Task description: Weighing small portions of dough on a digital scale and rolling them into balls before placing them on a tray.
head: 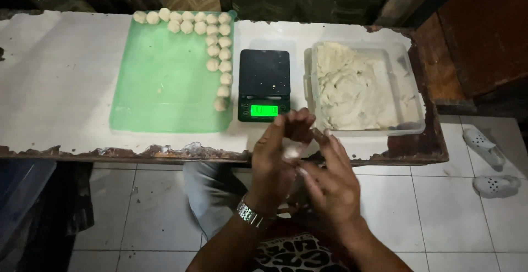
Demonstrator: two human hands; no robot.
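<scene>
While soft, pale dough (292,151) sits between our palms, our left hand (275,162) and right hand (329,181) cup it, fingers loosely curled.

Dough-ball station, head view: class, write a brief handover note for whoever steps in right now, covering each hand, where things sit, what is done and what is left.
Left hand and right hand: together in front of the table edge, rolling a small piece of dough between them.
Green tray: about twenty finished dough balls lined along its top and right edges; the rest of it is bare.
Digital scale: nothing on it, display lit.
Clear tub: still holds a large mass of unportioned dough.
Left: portion and roll the remaining dough.
</scene>
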